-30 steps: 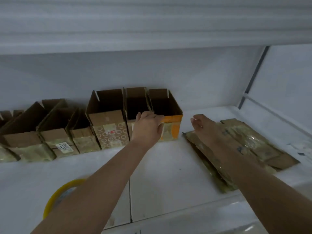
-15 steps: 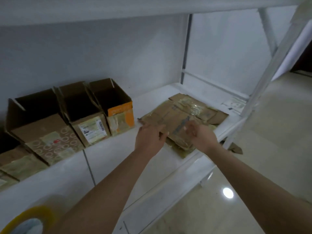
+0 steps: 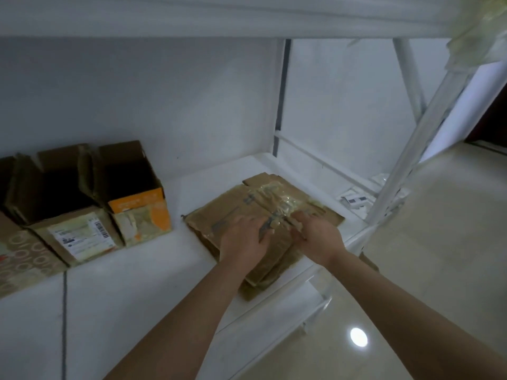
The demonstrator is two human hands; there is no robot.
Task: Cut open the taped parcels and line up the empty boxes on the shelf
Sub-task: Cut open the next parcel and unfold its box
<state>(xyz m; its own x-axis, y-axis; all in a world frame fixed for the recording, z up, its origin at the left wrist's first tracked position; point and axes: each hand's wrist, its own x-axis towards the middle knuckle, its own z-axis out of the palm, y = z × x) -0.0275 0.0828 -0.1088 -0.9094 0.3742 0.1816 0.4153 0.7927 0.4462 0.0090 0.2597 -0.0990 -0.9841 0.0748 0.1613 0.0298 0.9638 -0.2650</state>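
A pile of flattened, taped cardboard boxes point(image 3: 236, 208) lies on the white shelf point(image 3: 142, 292) near its right end. My left hand point(image 3: 245, 238) rests palm down on the top piece, fingers spread. My right hand point(image 3: 315, 237) is beside it, fingertips curled onto the taped seam of the same top piece. Left of the pile, open empty boxes stand in a row against the back: one with an orange front point(image 3: 137, 198), one with a white shipping label point(image 3: 74, 231), and one with a circle pattern point(image 3: 19, 250) at the left edge.
The shelf's white upright post point(image 3: 411, 149) rises at the right front corner. A small white packet point(image 3: 355, 200) lies by the post. The shelf above point(image 3: 192, 15) overhangs. Glossy floor point(image 3: 425, 270) lies to the right and below.
My left hand left the orange-fronted box and both hands moved right onto the flattened pile. My view swung right, and the yellow tape roll dropped out of sight.
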